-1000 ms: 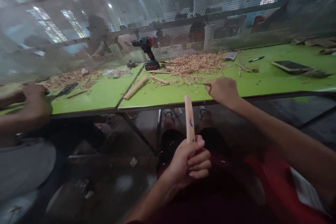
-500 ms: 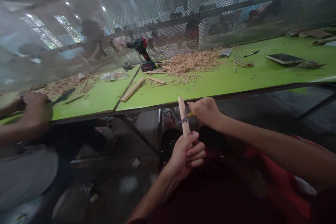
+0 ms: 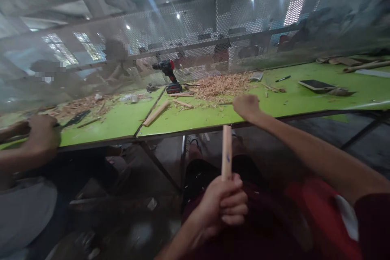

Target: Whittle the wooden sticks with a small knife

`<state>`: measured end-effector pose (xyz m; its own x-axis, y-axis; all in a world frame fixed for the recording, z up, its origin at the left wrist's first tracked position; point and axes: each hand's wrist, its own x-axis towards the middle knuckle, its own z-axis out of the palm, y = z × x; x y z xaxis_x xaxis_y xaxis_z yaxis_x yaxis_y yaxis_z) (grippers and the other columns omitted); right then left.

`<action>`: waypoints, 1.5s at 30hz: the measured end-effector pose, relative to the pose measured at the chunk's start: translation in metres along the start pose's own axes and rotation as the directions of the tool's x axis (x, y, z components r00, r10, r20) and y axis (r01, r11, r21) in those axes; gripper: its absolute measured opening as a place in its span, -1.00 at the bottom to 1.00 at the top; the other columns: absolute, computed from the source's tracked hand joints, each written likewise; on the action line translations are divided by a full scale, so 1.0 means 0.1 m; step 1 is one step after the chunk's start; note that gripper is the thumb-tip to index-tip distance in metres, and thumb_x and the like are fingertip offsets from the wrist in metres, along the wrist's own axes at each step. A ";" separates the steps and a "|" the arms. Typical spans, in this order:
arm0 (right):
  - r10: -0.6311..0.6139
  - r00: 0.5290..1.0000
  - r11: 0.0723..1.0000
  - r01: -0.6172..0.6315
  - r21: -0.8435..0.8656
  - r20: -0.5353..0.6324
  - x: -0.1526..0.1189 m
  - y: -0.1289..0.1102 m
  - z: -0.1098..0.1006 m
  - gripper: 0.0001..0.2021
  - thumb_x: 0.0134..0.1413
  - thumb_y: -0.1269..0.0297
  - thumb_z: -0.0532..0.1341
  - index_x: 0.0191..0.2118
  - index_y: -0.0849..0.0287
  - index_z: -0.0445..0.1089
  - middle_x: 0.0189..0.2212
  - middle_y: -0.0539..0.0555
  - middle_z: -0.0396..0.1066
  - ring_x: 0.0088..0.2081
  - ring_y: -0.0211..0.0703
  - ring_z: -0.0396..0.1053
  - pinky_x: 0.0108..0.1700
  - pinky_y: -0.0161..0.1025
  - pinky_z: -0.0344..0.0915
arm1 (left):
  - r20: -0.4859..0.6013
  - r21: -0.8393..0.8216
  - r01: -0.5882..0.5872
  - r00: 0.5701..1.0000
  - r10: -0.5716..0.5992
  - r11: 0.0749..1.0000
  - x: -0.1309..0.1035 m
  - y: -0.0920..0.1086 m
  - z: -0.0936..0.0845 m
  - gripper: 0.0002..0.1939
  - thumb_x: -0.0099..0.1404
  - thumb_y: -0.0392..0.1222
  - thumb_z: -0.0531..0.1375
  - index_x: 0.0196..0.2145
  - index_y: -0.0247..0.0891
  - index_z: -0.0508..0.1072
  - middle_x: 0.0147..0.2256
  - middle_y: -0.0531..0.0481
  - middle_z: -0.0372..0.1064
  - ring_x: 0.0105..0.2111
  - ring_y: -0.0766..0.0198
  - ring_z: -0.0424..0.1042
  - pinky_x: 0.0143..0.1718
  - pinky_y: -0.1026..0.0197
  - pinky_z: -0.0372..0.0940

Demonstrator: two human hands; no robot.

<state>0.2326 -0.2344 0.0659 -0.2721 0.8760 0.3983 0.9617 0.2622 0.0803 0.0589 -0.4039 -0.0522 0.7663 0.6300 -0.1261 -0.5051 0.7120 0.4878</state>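
Observation:
My left hand is wrapped round the lower end of a pale wooden stick, which points up and away from me and has a small blue mark on its face. My right hand is a blurred fist over the front part of the green table, apart from the stick. A thin knife blade shows faintly to the left of that fist; the handle is hidden in the fingers.
On the green table lie a heap of wood shavings, a cordless drill, a loose wooden piece, a pen and a phone. A co-worker's hand is at the left. Mesh stands behind.
My right hand has moved up and away from the stick with the knife, which lay across it before. The left hand and stick are lower and slightly right in view; the view has tilted up.

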 end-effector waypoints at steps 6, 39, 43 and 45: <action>0.046 0.988 0.997 -0.035 -0.075 0.148 -0.31 0.00 -0.29 -0.65 0.46 0.39 0.14 -0.04 0.21 0.73 -0.20 0.34 0.69 -0.19 -0.01 0.59 -0.27 -0.25 0.14 | 0.027 -0.098 -0.112 0.993 0.116 0.989 0.05 0.11 0.04 -0.57 0.36 -0.17 0.46 -0.38 -0.17 0.23 -0.70 0.32 -0.14 -0.64 0.45 -0.46 -0.72 0.49 -0.26; -0.073 0.947 0.997 0.058 0.057 0.313 -0.86 -0.40 0.11 -0.63 0.49 0.33 0.11 -0.11 0.15 0.73 -0.25 0.26 0.71 -0.27 0.06 0.61 -0.30 -0.19 0.20 | 0.015 -0.068 -0.021 1.000 0.022 0.997 0.07 0.09 -0.05 -0.44 0.27 -0.09 0.51 -0.44 -0.15 0.13 -0.72 0.29 -0.24 -0.68 0.50 -0.44 -0.68 0.38 -0.51; -0.123 0.965 0.992 0.117 0.040 0.230 -0.95 -0.54 0.27 -0.60 0.53 0.36 0.06 -0.18 0.22 0.67 -0.34 0.25 0.69 -0.35 0.01 0.59 -0.31 -0.18 0.19 | 0.010 -0.028 -0.038 0.999 0.038 0.999 0.11 0.10 -0.08 -0.44 0.28 -0.09 0.49 -0.47 -0.15 0.11 -0.73 0.27 -0.21 -0.70 0.48 -0.37 -0.70 0.35 -0.48; -0.117 0.971 0.993 0.117 0.016 0.206 -0.88 -0.53 0.32 -0.61 0.52 0.40 0.06 -0.19 0.24 0.66 -0.37 0.24 0.68 -0.37 -0.02 0.57 -0.32 -0.19 0.17 | -0.001 0.006 -0.019 1.000 0.019 1.000 0.12 0.11 -0.10 -0.47 0.29 -0.07 0.48 -0.47 -0.15 0.16 -0.73 0.27 -0.19 -0.70 0.47 -0.35 -0.70 0.35 -0.46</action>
<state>0.2050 -0.3125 -0.0025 -0.3843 0.9036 0.1893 0.9227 0.3690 0.1118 0.0589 -0.3857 -0.0569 0.7564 0.6435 -0.1173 -0.5172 0.6982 0.4950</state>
